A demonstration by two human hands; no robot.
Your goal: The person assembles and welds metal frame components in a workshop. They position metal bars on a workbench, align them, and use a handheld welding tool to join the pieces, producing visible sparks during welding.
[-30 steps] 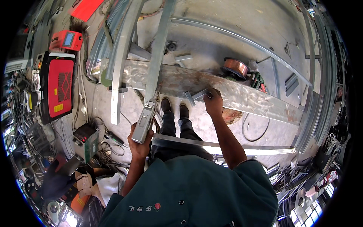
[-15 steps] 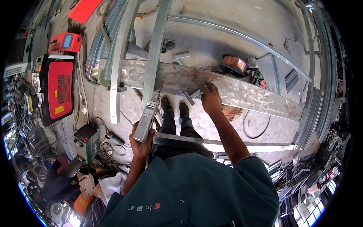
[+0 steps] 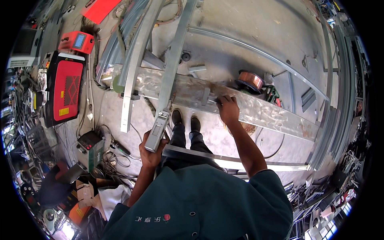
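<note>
My left hand [image 3: 151, 153] is closed around the grip of a grey welding gun [image 3: 158, 131]. Its copper-coloured nozzle points away from me, beside a long square steel tube [image 3: 174, 64]. My right hand [image 3: 229, 110] pinches the stem of a small T-shaped metal piece [image 3: 205, 97]. That piece is over the near part of a wide scuffed steel beam [image 3: 184, 86]; whether it touches the beam I cannot tell. My fingers partly hide the stem.
A copper wire spool [image 3: 251, 81] stands behind the beam. On the left are a red-fronted machine [image 3: 68, 90], a red box with a screen [image 3: 80, 41] and a green power unit [image 3: 91, 150] among cables. A steel rail [image 3: 236, 163] crosses before my waist; stacked profiles [image 3: 326, 124] line the right.
My right hand has brought the T-shaped piece from the beam's near edge farther over the beam and turned it. The view has shifted slightly; the welding gun stays in my left hand.
</note>
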